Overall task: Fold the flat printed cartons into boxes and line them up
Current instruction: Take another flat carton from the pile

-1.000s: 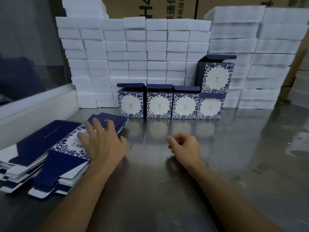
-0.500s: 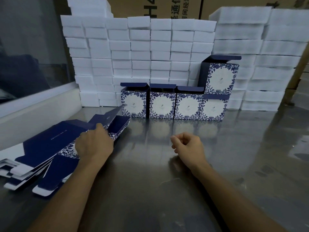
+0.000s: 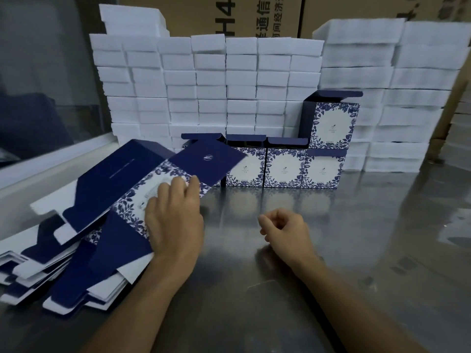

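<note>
My left hand (image 3: 175, 215) grips a flat navy and white floral carton (image 3: 132, 184) and holds it tilted up off the pile of flat cartons (image 3: 58, 271) at the left. The raised carton's far flap covers part of the leftmost folded box. A row of folded floral boxes (image 3: 285, 169) stands against the foam wall, with one more folded box (image 3: 331, 123) stacked on the right end. My right hand (image 3: 285, 230) rests on the metal table with fingers loosely curled, holding nothing.
White foam blocks (image 3: 229, 80) are stacked in a wall behind the boxes, with brown shipping cartons (image 3: 254, 14) behind them. A white ledge (image 3: 51, 164) and a glass pane border the left side. The steel table (image 3: 331, 250) is reflective.
My left hand went from lying flat on the pile to gripping the top carton and lifting it up and to the right. My right hand stayed in place.
</note>
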Demonstrator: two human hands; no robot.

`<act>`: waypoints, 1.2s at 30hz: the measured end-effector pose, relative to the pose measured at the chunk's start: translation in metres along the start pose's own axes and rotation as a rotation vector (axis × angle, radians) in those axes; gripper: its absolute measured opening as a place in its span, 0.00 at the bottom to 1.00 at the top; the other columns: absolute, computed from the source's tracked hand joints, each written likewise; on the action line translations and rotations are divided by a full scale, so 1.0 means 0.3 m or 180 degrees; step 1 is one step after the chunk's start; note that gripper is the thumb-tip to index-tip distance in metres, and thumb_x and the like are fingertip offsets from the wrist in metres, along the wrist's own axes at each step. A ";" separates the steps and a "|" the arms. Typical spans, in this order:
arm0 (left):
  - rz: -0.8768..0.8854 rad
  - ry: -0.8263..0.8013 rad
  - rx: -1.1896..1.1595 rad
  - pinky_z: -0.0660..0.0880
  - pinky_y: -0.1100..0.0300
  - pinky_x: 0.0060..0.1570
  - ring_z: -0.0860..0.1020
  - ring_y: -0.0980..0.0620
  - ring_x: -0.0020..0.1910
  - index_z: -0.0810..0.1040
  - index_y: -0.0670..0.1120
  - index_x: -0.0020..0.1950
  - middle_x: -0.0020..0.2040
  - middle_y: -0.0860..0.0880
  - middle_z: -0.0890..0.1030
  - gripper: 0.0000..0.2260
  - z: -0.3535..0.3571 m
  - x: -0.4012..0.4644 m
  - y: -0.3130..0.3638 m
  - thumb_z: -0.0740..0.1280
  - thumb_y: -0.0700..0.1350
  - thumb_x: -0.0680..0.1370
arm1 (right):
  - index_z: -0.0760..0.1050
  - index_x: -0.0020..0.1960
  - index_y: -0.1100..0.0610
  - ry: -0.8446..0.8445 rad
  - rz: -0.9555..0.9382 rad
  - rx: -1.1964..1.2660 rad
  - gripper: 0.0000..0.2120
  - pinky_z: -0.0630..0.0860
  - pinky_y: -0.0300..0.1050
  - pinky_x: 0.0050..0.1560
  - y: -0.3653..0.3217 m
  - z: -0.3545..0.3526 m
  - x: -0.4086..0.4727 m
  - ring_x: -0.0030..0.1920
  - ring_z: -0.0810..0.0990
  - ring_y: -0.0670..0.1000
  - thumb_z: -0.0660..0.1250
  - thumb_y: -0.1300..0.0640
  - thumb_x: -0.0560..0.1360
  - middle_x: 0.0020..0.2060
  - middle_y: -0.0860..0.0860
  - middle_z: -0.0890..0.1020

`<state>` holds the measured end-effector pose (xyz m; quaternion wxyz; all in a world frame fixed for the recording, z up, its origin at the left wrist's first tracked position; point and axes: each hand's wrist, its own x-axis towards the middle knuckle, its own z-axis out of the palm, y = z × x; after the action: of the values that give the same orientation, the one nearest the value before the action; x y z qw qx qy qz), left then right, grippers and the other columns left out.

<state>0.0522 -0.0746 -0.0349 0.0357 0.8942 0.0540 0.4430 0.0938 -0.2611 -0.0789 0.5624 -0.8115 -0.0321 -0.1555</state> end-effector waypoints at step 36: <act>-0.0090 -0.1004 -0.1421 0.64 0.43 0.69 0.66 0.43 0.71 0.62 0.46 0.77 0.75 0.44 0.66 0.27 0.124 -0.023 -0.052 0.62 0.43 0.78 | 0.73 0.38 0.57 0.1405 0.0402 0.1166 0.19 0.69 0.44 0.35 0.052 -0.067 0.075 0.31 0.71 0.46 0.56 0.54 0.85 0.31 0.49 0.77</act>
<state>0.0767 -0.0606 -0.0647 0.2461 0.9213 -0.0387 0.2986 0.1144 -0.2881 -0.0801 0.7015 -0.6433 0.1141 -0.2846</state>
